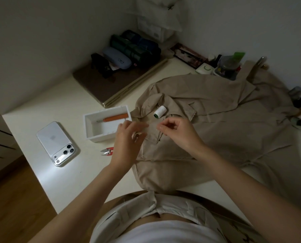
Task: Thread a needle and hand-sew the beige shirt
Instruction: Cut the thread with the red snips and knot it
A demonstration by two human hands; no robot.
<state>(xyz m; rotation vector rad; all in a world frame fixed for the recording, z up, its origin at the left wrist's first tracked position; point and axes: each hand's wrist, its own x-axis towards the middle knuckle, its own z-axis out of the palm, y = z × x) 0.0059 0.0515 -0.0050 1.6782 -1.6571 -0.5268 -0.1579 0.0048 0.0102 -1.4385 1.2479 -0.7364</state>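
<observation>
A: Step?
B: Threading, probably; right hand [174, 130] is pinching narrow, contents too fine to see; left hand [128, 135] blurring, can't tell.
A: Shirt?
B: The beige shirt [216, 120] is lying under both, spool [160, 111] at 11 o'clock. Next: steadying both ends.

Your shirt [216, 123] lies spread over the right half of the table [72, 181], with the thread spool [159, 111] resting on it just behind your right hand [177, 132]. Left of the shirt sits an open box [102, 137] holding a handled tool [113, 118]. The thread snips [107, 151] lie in front of the box, beside your left hand [128, 137]; the phone [57, 143] lies further left. Behind the box, a glasses case [117, 57] rests on a flat stack [118, 85].
</observation>
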